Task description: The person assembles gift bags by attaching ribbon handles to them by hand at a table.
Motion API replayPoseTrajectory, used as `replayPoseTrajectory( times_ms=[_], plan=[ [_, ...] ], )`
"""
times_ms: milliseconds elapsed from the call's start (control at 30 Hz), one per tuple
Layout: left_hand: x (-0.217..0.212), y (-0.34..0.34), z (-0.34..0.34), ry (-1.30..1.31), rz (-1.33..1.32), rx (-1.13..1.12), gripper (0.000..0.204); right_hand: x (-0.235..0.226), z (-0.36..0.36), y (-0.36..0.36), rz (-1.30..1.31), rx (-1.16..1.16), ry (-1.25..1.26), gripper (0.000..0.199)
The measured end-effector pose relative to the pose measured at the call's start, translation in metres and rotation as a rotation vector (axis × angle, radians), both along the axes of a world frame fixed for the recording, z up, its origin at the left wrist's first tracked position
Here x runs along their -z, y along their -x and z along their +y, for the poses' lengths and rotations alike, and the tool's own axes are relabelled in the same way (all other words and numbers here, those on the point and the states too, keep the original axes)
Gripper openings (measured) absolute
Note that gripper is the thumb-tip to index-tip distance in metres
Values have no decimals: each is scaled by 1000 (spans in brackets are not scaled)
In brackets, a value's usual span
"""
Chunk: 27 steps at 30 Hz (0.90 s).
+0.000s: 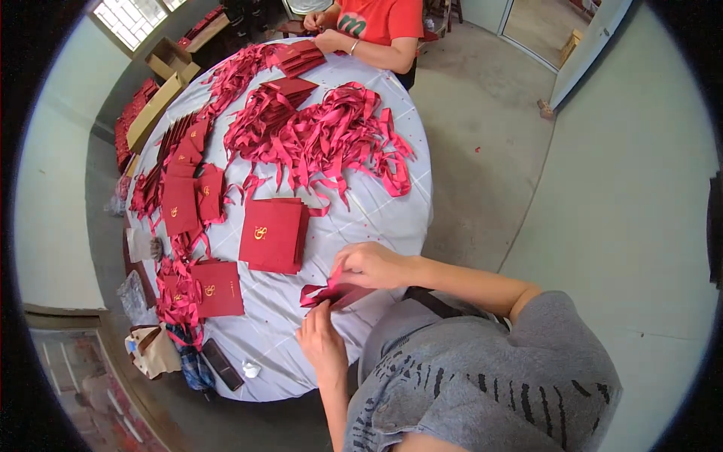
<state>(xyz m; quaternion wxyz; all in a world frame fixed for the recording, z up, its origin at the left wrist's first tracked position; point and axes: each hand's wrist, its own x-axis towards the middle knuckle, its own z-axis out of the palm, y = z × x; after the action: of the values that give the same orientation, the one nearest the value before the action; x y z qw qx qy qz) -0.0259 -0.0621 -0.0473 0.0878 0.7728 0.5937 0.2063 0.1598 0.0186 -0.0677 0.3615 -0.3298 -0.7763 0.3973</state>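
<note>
One cardboard box [154, 113] stands past the left edge of the round table [282, 361], with red things packed in or behind it; it is hard to tell which. Nearer along that edge come a clear plastic bag [134, 297], a beige cloth bag [154, 350] and, touching it, a dark blue umbrella [196, 365]. Up the left side of the white tablecloth runs a line of overlapping red bags [179, 200], and below them one more red bag [218, 288] lies flat beside a tangle of ribbon [177, 297]. A dark flat case [222, 364] and a crumpled white tissue [251, 369] lie near the table's lower edge. Toward the middle is a neat stack of red bags [269, 235], gold marks facing up. Right of it, by the near right edge, the left hand [322, 335] has its fingers curled at the lower side of a folded red bag [346, 296]; their exact grip is partly hidden. The right hand [369, 265] pinches the bag's ribbon between bent fingers, from above. Farther back, a big heap of pink-red ribbons [331, 135] spreads to the right edge. At the far edge a co-worker in a red shirt [384, 22] holds both hands close together. An open door [591, 56] stands beyond, at the far right.
</note>
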Motion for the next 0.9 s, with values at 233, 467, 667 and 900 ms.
replayPoseTrajectory(
  times_ms=[233, 467, 667, 900],
  plan=[
    [0, 18, 0, 34, 45, 44, 12, 21, 3, 12, 26, 303, -71, 17],
    [3, 29, -3, 42, -153, 28, 11, 50, 62, -29, -253, 787, 89, 21],
    [17, 32, -6, 209, -331, -100, 11, 86, 86, -87, -565, 1112, 75, 23],
    [11, 43, 0, 334, -343, -163, 12, 55, 65, -61, -206, 739, -73, 13]
  ],
)
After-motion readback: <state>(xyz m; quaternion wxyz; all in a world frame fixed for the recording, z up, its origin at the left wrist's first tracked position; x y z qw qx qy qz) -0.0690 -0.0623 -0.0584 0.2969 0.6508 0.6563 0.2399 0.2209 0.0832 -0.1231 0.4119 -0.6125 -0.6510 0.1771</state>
